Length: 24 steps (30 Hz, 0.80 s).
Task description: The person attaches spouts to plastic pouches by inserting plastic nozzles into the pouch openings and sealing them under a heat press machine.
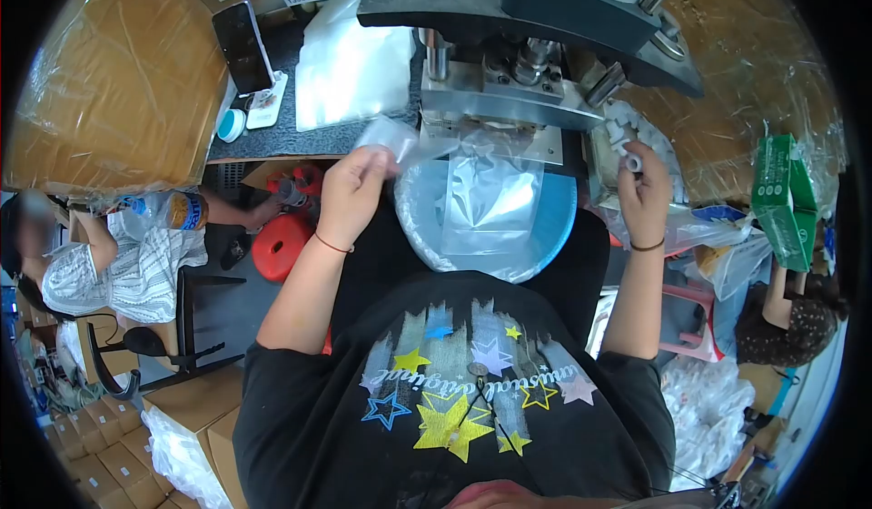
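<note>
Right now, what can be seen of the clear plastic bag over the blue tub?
The clear plastic bag looks thin, flat and glossy, roughly rectangular, with creases catching bright reflections. Its upper end lies at the metal plate of the press; the rest extends over the open blue tub. No hand grips it; the left hand holds a separate piece of clear film near its top.

I wore a black short-sleeved T-shirt (pixel 318 409) with colourful stars (pixel 452 425) and brushstroke stripes (pixel 445 332), black trousers (pixel 581 246), and 1 thin reddish band (pixel 333 244) on each wrist.
</note>
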Each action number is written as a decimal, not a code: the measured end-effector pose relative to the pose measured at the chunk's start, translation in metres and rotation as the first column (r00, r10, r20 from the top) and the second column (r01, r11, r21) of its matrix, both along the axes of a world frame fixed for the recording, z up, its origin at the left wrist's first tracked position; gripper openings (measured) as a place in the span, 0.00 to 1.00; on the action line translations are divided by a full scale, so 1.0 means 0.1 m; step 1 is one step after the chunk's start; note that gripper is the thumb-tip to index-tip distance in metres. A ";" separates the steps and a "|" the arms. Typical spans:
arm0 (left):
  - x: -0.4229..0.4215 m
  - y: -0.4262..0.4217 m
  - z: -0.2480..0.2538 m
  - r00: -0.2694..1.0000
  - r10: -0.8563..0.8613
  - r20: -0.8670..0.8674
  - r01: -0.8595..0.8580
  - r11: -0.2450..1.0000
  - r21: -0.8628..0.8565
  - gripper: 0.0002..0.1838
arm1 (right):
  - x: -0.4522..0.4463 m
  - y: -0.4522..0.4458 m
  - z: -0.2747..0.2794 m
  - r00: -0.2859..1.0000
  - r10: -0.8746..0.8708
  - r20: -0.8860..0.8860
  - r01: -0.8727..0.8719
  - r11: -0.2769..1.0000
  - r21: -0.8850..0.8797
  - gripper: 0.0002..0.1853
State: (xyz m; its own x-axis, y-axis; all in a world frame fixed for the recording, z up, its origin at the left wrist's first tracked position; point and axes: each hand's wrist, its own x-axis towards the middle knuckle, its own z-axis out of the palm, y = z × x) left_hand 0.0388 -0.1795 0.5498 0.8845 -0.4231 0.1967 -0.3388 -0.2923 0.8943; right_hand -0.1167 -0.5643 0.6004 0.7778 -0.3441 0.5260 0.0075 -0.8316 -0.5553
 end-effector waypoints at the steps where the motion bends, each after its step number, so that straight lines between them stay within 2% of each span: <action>1: -0.05 -0.04 -0.01 0.986 -0.068 -0.150 0.057 0.995 -0.078 0.10 | -0.01 0.10 0.06 0.999 0.028 -0.024 -0.025 0.993 0.119 0.10; 2: -0.10 -0.08 0.00 0.960 -0.139 -0.244 0.099 0.981 -0.168 0.10 | 0.01 0.09 -0.03 0.992 0.121 -0.021 -0.105 0.926 0.362 0.11; 3: -0.17 -0.14 0.10 0.920 -0.216 -0.327 0.131 0.956 -0.263 0.10 | 0.02 0.09 -0.04 0.977 0.198 0.077 -0.205 0.782 0.589 0.12; 4: -0.22 -0.18 0.19 0.858 -0.334 -0.390 0.155 0.893 -0.423 0.10 | 0.03 0.09 -0.04 0.950 0.246 0.191 -0.302 0.576 0.760 0.13; 5: -0.25 -0.17 0.28 0.792 -0.515 -0.328 0.253 0.766 -0.591 0.09 | 0.03 0.09 -0.03 0.914 0.260 0.310 -0.385 0.323 0.864 0.14; 6: -0.27 -0.14 0.36 0.706 -0.668 -0.234 0.324 0.599 -0.732 0.09 | 0.00 0.08 -0.03 0.893 0.267 0.363 -0.432 0.279 0.857 0.17; 7: -0.31 -0.14 0.46 0.606 -0.787 -0.116 0.361 0.402 -0.842 0.09 | -0.01 0.08 -0.03 0.899 0.255 0.357 -0.425 0.304 0.853 0.18; 8: -0.26 -0.21 0.57 0.461 -0.880 0.112 0.483 0.144 -0.864 0.08 | -0.02 0.07 -0.04 0.907 0.241 0.344 -0.410 0.326 0.852 0.19; 9: -0.21 -0.28 0.70 0.293 -0.893 0.341 0.558 -0.129 -0.820 0.08 | -0.05 0.09 -0.04 0.915 0.230 0.331 -0.395 0.349 0.850 0.19; 10: -0.23 -0.27 0.83 0.335 -0.881 0.335 0.613 -0.066 -0.788 0.10 | -0.07 0.14 0.00 0.927 0.225 0.299 -0.366 0.382 0.848 0.19; 11: -0.28 -0.27 0.90 0.458 -0.875 0.154 0.659 0.219 -0.720 0.10 | -0.08 0.18 0.00 0.937 0.254 0.240 -0.336 0.465 0.819 0.18; 13: -0.40 -0.28 1.01 0.722 -0.680 -0.129 0.596 0.705 -0.384 0.10 | -0.07 0.31 0.04 0.946 0.298 0.129 -0.294 0.618 0.729 0.16; 14: -0.45 -0.40 0.94 0.805 -0.574 -0.148 0.519 0.803 -0.293 0.09 | -0.07 0.40 0.09 0.959 0.279 0.054 -0.254 0.754 0.606 0.13; 15: -0.47 -0.49 0.81 0.782 -0.520 -0.343 0.425 0.848 -0.318 0.08 | -0.06 0.47 0.14 0.952 0.304 0.038 -0.279 0.808 0.519 0.12; 17: -0.51 -0.60 0.53 0.842 -0.435 -0.319 0.360 0.894 -0.267 0.08 | -0.07 0.58 0.21 0.942 0.334 -0.006 -0.313 0.889 0.334 0.10; 18: -0.51 -0.62 0.44 0.850 -0.425 -0.311 0.369 0.902 -0.224 0.07 | -0.07 0.64 0.28 0.958 0.286 0.005 -0.277 0.926 0.258 0.07; 20: -0.51 -0.65 0.34 0.868 -0.402 -0.291 0.376 0.916 -0.143 0.07 | -0.03 0.63 0.38 0.988 0.151 0.012 -0.151 0.971 0.183 0.06; 21: -0.50 -0.60 0.33 0.828 -0.449 -0.338 0.363 0.886 -0.287 0.06 | -0.01 0.61 0.40 0.996 0.089 0.018 -0.091 0.986 0.143 0.06; 22: -0.45 -0.49 0.34 0.783 -0.497 -0.373 0.332 0.842 -0.425 0.06 | -0.05 0.53 0.37 0.988 0.104 -0.111 -0.069 0.959 0.276 0.08; 23: -0.39 -0.38 0.35 0.736 -0.546 -0.400 0.282 0.785 -0.552 0.06 | -0.09 0.44 0.35 0.951 0.245 -0.189 -0.190 0.944 0.269 0.09; 24: -0.34 -0.30 0.42 0.627 -0.741 -0.239 0.341 0.538 -0.771 0.05 | -0.14 0.37 0.31 0.884 0.380 -0.271 -0.307 0.911 0.274 0.09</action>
State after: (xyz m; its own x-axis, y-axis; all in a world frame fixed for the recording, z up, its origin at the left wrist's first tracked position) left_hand 0.0051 -0.2094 0.5917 0.5482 -0.8040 0.2305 0.3142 0.4534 0.8341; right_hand -0.1310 -0.5272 0.6314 0.9785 -0.1016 0.1797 0.0672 -0.6664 -0.7425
